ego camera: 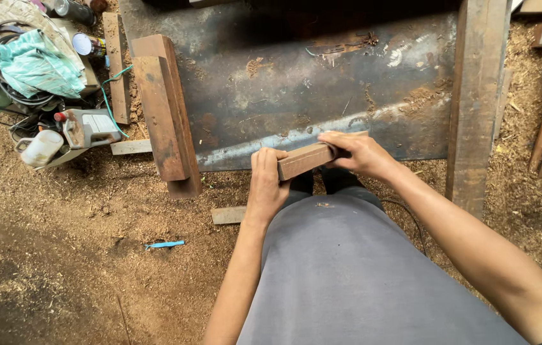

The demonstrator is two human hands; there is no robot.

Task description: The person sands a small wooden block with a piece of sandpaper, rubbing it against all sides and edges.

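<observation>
You hold a short wood block [306, 160] at waist height, left hand [266, 182] and right hand [357, 152] each closed around an end. Beyond lies a dark metal sheet [296, 83]; a white-labelled can [85, 45] sits far left. Open sawdust floor [60, 255] lies left.

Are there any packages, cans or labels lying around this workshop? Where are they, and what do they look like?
Can: upper left beside a plank, lying on its side, round pale end, label too small to tell.
Power tool: left on the sawdust, grey boxy body with a pale label panel and a red knob.
White cup: lower left of the tool, plain, with a handle.
No signs or screens.
</observation>
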